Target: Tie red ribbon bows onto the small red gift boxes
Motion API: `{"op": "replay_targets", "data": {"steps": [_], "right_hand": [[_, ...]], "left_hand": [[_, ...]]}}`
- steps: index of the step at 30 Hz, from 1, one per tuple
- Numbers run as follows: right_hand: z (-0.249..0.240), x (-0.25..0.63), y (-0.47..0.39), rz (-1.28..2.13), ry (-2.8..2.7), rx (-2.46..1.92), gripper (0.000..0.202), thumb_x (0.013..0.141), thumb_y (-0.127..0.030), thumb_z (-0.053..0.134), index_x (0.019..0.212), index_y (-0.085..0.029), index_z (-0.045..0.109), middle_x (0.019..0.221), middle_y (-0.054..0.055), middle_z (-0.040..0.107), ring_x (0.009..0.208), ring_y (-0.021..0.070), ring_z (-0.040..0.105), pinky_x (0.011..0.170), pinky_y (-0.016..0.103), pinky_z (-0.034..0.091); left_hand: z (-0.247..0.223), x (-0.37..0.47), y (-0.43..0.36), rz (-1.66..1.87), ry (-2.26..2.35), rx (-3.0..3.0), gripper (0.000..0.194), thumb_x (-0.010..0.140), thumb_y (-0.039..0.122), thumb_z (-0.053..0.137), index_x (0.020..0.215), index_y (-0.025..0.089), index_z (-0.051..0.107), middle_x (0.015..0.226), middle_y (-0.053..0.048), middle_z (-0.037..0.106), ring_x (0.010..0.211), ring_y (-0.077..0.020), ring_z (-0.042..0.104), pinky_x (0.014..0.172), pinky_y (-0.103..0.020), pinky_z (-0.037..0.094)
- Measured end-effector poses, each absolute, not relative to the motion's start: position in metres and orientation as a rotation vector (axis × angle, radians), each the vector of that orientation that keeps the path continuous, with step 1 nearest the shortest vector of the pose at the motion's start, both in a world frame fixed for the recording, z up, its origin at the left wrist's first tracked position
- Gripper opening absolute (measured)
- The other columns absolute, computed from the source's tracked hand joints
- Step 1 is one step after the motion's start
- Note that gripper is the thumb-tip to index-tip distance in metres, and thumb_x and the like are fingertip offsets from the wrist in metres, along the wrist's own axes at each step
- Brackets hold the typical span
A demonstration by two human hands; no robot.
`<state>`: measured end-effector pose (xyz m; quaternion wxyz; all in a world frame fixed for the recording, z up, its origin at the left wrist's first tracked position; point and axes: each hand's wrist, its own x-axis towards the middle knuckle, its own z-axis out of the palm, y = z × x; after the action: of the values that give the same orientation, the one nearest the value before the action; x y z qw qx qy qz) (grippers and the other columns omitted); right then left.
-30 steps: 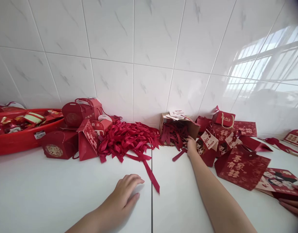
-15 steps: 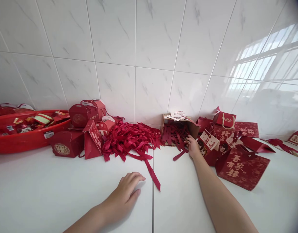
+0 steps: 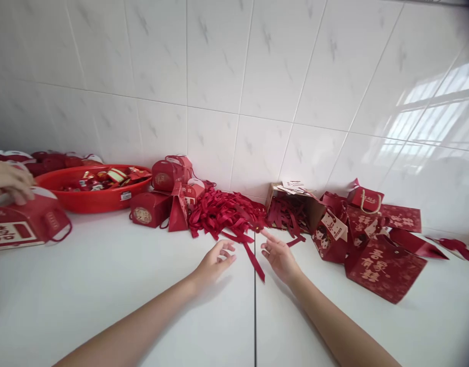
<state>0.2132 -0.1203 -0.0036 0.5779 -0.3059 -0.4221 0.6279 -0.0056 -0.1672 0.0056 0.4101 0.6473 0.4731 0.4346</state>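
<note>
Just in front of the heap of red ribbons [image 3: 226, 211], my left hand [image 3: 216, 260] hovers above the white table [image 3: 203, 326] with its fingers apart and nothing in them. My right hand [image 3: 279, 254] is to the right of the table seam, its fingers spread and the index finger pointing toward the ribbons. No held object can be made out in it. A loose ribbon end [image 3: 254, 262] lies between both hands. Behind my right hand, a cardboard box [image 3: 316, 214] on its side holds darker red ribbons [image 3: 287, 214], with small cards [image 3: 293, 187] on top.
Red gift boxes [image 3: 152, 208] and a red basin [image 3: 89, 200] of wrapped sweets stand left. At the far left, another person's hand [image 3: 12, 179] touches a large red box [image 3: 47, 216]. Red gift bags [image 3: 385, 267] stand right, before the tiled wall.
My right hand has moved left, away from the cardboard box. My left hand has moved up toward the ribbon heap. The view has turned left, showing another person's hand on a box.
</note>
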Motion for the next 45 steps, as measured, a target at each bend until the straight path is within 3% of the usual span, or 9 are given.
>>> {"op": "replay_targets", "data": {"steps": [2,7,10,17,24,27,30,38,45], "right_hand": [[-0.008,0.197,-0.141,1.570,-1.078,-0.697,0.034,0.067,-0.028,0.074,0.101,-0.020,0.072,0.078,0.004,0.067,0.066,0.0134,0.058,0.066,0.028,0.044],[-0.013,0.179,-0.169,1.539,-1.258,-0.706,0.022,0.072,-0.030,0.071,0.092,-0.022,0.074,0.117,0.007,0.061,0.079,0.0149,0.060,0.067,0.028,0.042],[-0.013,0.177,-0.173,1.427,-1.273,-0.718,0.022,0.070,-0.030,0.074,0.089,-0.021,0.070,0.105,0.006,0.065,0.085,0.0180,0.060,0.071,0.030,0.044],[-0.014,0.174,-0.174,1.280,-1.272,-0.660,0.035,0.069,-0.030,0.076,0.092,-0.025,0.051,0.081,-0.003,0.060,0.076,0.0138,0.060,0.070,0.028,0.047],[-0.011,0.174,-0.176,1.197,-1.396,-0.651,0.019,0.074,-0.034,0.071,0.084,-0.023,0.060,0.081,0.002,0.065,0.076,0.0166,0.062,0.072,0.033,0.050],[-0.011,0.176,-0.178,1.137,-1.429,-0.650,0.014,0.076,-0.033,0.069,0.084,-0.023,0.061,0.084,0.002,0.064,0.077,0.0160,0.061,0.071,0.032,0.049],[-0.011,0.179,-0.180,1.087,-1.482,-0.644,0.009,0.079,-0.031,0.067,0.084,-0.024,0.063,0.085,0.002,0.064,0.080,0.0165,0.060,0.073,0.032,0.048],[-0.014,0.182,-0.183,0.886,-1.806,-0.595,0.010,0.085,-0.024,0.058,0.083,-0.025,0.067,0.083,0.004,0.064,0.080,0.0181,0.060,0.073,0.032,0.048],[-0.016,0.179,-0.185,0.849,-1.889,-0.626,0.010,0.084,-0.026,0.059,0.080,-0.026,0.068,0.080,0.004,0.066,0.077,0.0186,0.061,0.073,0.034,0.049]], "left_hand": [[0.010,-0.007,-0.168,1.225,1.133,1.522,0.037,0.077,0.039,0.062,0.109,0.023,0.052,0.110,-0.008,0.059,0.092,-0.0192,0.058,0.074,-0.032,0.050],[0.018,-0.007,-0.171,1.393,0.977,1.493,0.025,0.072,0.036,0.068,0.087,0.018,0.059,0.089,-0.004,0.066,0.086,-0.0191,0.062,0.078,-0.034,0.049],[0.018,-0.005,-0.173,1.361,0.971,1.502,0.022,0.070,0.034,0.071,0.078,0.016,0.061,0.075,-0.002,0.066,0.074,-0.0177,0.063,0.073,-0.033,0.050],[0.016,0.000,-0.176,1.307,0.905,1.527,0.018,0.069,0.028,0.072,0.074,0.014,0.063,0.068,-0.003,0.067,0.068,-0.0163,0.064,0.069,-0.033,0.052],[0.014,0.005,-0.180,1.261,0.862,1.598,0.014,0.072,0.025,0.070,0.076,0.013,0.065,0.074,-0.007,0.070,0.073,-0.0195,0.067,0.071,-0.035,0.053],[0.017,-0.001,-0.182,1.200,0.799,1.692,0.009,0.069,0.018,0.069,0.076,0.014,0.071,0.083,-0.008,0.071,0.081,-0.0214,0.067,0.076,-0.035,0.053],[0.025,-0.011,-0.183,1.132,0.757,1.808,0.016,0.070,0.010,0.061,0.076,0.016,0.074,0.090,-0.008,0.073,0.088,-0.0205,0.067,0.084,-0.033,0.051],[0.036,-0.017,-0.186,1.079,0.838,2.018,0.021,0.081,0.024,0.057,0.096,0.019,0.070,0.099,-0.007,0.068,0.092,-0.0188,0.063,0.079,-0.029,0.052],[0.030,-0.017,-0.185,0.958,0.736,2.187,0.013,0.079,0.019,0.058,0.082,0.020,0.071,0.093,-0.005,0.066,0.086,-0.0166,0.062,0.082,-0.029,0.050]]}}
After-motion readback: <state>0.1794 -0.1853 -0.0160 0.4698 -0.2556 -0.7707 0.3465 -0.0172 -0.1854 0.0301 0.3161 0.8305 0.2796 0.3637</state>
